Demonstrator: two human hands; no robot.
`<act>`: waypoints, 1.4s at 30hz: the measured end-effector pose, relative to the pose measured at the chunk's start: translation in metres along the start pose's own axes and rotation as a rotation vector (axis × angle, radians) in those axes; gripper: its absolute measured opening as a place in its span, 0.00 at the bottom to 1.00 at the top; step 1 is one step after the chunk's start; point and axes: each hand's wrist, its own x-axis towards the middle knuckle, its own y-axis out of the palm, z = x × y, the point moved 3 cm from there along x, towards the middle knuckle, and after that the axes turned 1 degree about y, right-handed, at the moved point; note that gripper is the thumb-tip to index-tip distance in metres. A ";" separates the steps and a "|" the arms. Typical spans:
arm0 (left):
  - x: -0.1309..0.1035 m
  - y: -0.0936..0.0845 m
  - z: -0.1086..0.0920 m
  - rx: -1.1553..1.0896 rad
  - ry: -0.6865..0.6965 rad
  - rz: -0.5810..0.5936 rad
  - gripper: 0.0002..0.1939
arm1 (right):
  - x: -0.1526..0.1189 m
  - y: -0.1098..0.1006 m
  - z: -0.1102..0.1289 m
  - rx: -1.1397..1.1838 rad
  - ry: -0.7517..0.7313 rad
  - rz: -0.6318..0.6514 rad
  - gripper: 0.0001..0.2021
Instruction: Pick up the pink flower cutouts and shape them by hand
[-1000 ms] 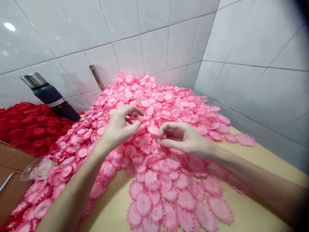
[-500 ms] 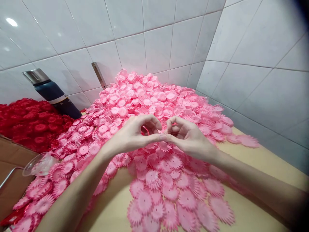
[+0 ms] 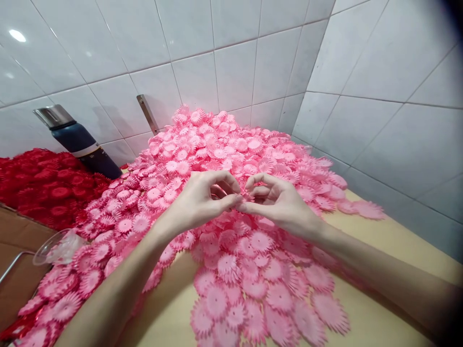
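Observation:
My left hand (image 3: 213, 195) and my right hand (image 3: 271, 198) meet tip to tip over a heap of pink fringed flower petal discs (image 3: 220, 154). Fingers curl and thumbs press in on both hands, forming two pinches. A small pink petal piece (image 3: 248, 196) shows between the fingertips; most of it is hidden, and its edge blends with the heap behind. Looser pink discs, some with small holes at the centre, lie flat below my hands toward the front.
A pile of red petal discs (image 3: 54, 188) is at left, by a dark blue flask (image 3: 85, 144) that leans. A clear plastic cup (image 3: 60, 246) lies near a cardboard box (image 3: 16, 260). White tiled walls (image 3: 235, 72) stand behind the cream tabletop (image 3: 361, 231).
My thumbs, overlapped before, have slid slightly apart, and pink now shows between the fingertips. The view has shifted very slightly.

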 end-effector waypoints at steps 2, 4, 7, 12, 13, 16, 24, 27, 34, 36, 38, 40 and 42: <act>-0.001 0.000 -0.002 0.034 0.013 0.031 0.04 | 0.001 -0.001 -0.002 -0.026 0.001 -0.002 0.19; -0.001 0.000 -0.003 0.078 0.018 0.062 0.06 | 0.001 -0.002 -0.003 -0.049 -0.033 0.007 0.17; -0.002 -0.002 -0.003 0.111 0.022 0.100 0.09 | -0.001 -0.001 -0.002 -0.062 -0.076 0.039 0.17; -0.002 -0.001 0.001 0.116 0.006 0.226 0.08 | -0.004 0.001 0.003 -0.130 -0.079 -0.011 0.15; -0.002 0.000 0.002 0.119 0.008 0.246 0.08 | -0.004 0.001 0.004 -0.136 -0.081 -0.021 0.15; -0.001 0.003 0.002 0.142 0.033 0.279 0.12 | -0.003 0.002 0.003 -0.108 -0.070 0.022 0.16; -0.001 0.005 0.001 0.167 0.060 0.220 0.09 | -0.002 0.000 -0.008 -0.097 -0.066 0.124 0.12; -0.001 0.000 0.001 0.245 0.111 0.171 0.06 | -0.003 0.001 -0.005 -0.099 -0.067 0.134 0.12; -0.002 -0.006 -0.004 0.514 0.304 -0.075 0.05 | -0.005 0.002 0.007 -0.137 -0.043 0.037 0.16; -0.003 -0.005 -0.007 0.617 0.366 -0.178 0.05 | -0.006 0.000 0.010 -0.147 -0.063 0.016 0.16; -0.004 -0.003 -0.009 0.683 0.409 -0.269 0.05 | -0.006 -0.001 0.012 -0.151 -0.083 0.017 0.16; -0.004 -0.002 -0.011 0.718 0.432 -0.337 0.05 | -0.006 -0.002 0.013 -0.155 -0.102 0.028 0.16; -0.004 -0.002 -0.012 0.737 0.434 -0.382 0.05 | -0.006 -0.003 0.014 -0.154 -0.117 0.035 0.15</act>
